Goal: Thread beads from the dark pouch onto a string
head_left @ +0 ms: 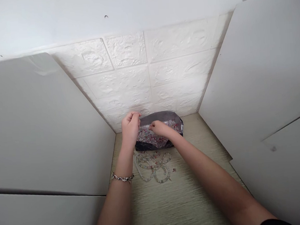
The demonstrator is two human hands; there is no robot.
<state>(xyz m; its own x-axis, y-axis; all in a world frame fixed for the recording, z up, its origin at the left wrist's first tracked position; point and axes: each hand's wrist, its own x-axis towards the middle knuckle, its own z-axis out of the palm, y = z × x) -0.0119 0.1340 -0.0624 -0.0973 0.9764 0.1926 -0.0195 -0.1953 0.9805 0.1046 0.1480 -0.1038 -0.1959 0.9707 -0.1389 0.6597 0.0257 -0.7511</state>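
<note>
A dark bag (pixel 149 147) lies against the wall with its mouth spread, and many small pink, red and clear beads (pixel 152 138) fill it. My left hand (pixel 132 122) is closed in a pinch above the bag's left end; whatever sits between its fingers is too small to make out. Over the middle of the beads my right hand (pixel 158 127) also pinches, fingertips pointing left towards my left hand. What it holds, if anything, does not show. In front of the bag, several loops of a pale bead string (pixel 162 179) lie on the floor.
Grey-white panels rise on both sides, the left panel (pixel 42 128) and the right panel (pixel 249 84). A white brick-patterned wall (pixel 129 77) closes the back. The greenish wood-grain floor (pixel 168 208) has a small reddish bit (pixel 174 170) beside the string.
</note>
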